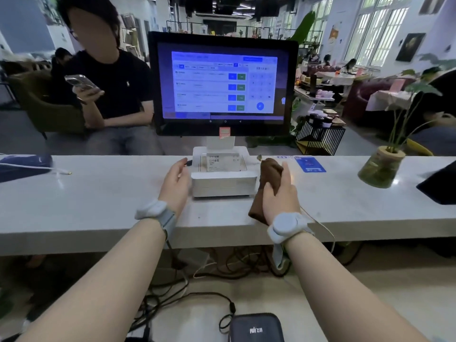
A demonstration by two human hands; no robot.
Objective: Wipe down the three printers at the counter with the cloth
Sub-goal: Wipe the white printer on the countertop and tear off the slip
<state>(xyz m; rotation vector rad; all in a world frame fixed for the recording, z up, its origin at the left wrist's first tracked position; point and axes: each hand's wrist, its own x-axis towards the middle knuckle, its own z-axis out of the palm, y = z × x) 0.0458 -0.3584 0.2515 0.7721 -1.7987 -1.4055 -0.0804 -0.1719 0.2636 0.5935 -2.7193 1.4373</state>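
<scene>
A small white receipt printer [223,185] sits on the white counter [98,193] below a touchscreen monitor, with a printed slip lying on its top. My left hand [175,185] rests flat against the printer's left side, fingers apart, holding nothing. My right hand [280,193] is closed on a brown cloth [270,172], bunched against the printer's right side; the cloth's lower end hangs near my wrist. Only this one printer is in view.
The monitor [223,82] stands just behind the printer. A blue card [309,164] and a potted plant [381,169] lie to the right, a dark object [439,186] at far right, a dark pouch [23,166] at left. A person with a phone sits across the counter. Cables hang below.
</scene>
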